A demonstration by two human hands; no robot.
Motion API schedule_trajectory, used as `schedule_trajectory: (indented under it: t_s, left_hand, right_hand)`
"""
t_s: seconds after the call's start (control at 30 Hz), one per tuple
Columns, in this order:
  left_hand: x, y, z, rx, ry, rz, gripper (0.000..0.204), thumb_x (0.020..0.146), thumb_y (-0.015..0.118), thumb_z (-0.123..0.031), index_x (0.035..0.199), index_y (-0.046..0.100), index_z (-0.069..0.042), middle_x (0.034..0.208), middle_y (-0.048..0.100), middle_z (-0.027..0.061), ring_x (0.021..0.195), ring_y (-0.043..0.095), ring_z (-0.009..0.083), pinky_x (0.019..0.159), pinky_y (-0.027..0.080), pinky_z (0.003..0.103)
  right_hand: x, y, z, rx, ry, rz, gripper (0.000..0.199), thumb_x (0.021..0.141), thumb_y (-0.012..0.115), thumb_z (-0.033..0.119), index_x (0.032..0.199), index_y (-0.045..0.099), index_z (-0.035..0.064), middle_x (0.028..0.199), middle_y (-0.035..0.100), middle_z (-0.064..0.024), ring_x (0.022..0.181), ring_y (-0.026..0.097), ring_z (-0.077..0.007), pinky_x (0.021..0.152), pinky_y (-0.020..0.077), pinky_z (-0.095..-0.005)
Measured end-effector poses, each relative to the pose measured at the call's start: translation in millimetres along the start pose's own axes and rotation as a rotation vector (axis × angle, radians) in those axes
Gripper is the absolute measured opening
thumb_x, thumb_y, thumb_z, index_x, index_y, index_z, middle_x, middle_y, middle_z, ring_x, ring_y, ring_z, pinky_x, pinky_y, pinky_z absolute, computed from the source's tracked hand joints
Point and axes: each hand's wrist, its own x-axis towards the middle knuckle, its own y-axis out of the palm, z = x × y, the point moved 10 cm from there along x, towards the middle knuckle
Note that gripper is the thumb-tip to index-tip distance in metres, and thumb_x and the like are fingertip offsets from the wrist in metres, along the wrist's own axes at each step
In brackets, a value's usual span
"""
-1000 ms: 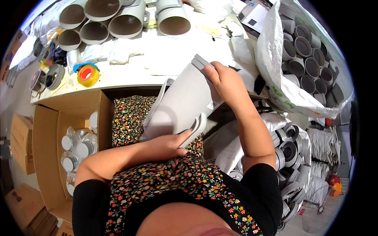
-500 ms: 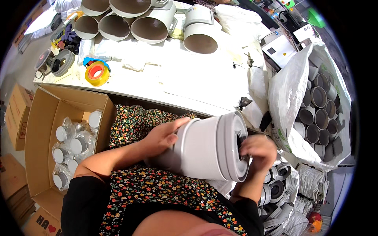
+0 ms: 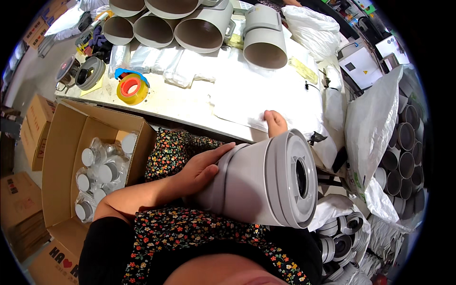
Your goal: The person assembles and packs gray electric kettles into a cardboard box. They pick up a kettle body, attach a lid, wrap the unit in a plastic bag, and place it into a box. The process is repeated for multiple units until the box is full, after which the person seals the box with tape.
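A large grey plastic cylinder [image 3: 259, 183] lies on its side across my lap, its ribbed end with a round hole facing right. My left hand [image 3: 202, 171] lies flat against its left, narrower end and steadies it. My right hand [image 3: 275, 122] reaches over the cylinder to the table edge. Its fingers are curled on the near edge of a white plastic sheet [image 3: 266, 92]. Most of that hand is hidden behind the cylinder.
Several more grey cylinders [image 3: 202, 28] lie open-ended at the back of the white table [image 3: 171, 102], with a yellow tape roll [image 3: 131, 89]. An open cardboard box [image 3: 64, 142] of wrapped parts stands at my left. White sacks [image 3: 375, 123] and stacked grey rings [image 3: 403, 161] crowd the right.
My right hand has left the cylinder's ribbed end and gone up to the white sheet on the table. The cylinder stays on my lap under my left hand.
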Motion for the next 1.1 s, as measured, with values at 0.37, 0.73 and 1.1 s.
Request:
schedule_trajectory:
  t_s: [0.37,0.73,1.1]
  left_hand:
    - [39.5,16.3,18.1,-0.321,-0.269,-0.153,0.054,0.079,0.068,-0.029,0.116,0.039,-0.002,0.091,0.051,0.0051,0.078,0.049,0.0107,0.069,0.043,0.023]
    - [50.7,1.7,-75.3,-0.488,0.064,-0.115,0.011,0.082,0.052,0.003,0.079,0.043,-0.003,0.091,0.055,0.0082,0.086,0.049,0.0116,0.082,0.04,0.026]
    - [-30.2,-49.5,48.8,0.774,0.249,-0.302,0.012,0.081,0.053,-0.007,0.089,0.058,-0.001,0.101,0.054,0.0149,0.096,0.05,0.0338,0.086,0.04,0.038]
  right_hand:
    - [-84.6,40.2,58.8,0.822,0.109,0.322,0.017,0.088,0.059,0.023,0.089,0.048,0.009,0.082,0.058,-0.0053,0.075,0.059,-0.0158,0.067,0.0496,-0.0269]
    - [-192.5,-85.0,141.7,0.049,-0.59,-0.094,0.016,0.089,0.055,0.018,0.091,0.057,0.0028,0.086,0.057,-0.0104,0.074,0.058,-0.0161,0.065,0.05,-0.0276]
    - [-261.3,-33.5,29.0,0.56,0.064,-0.198,0.018,0.079,0.066,0.01,0.093,0.056,0.0038,0.069,0.053,-0.0003,0.058,0.051,-0.0095,0.057,0.0467,-0.026]
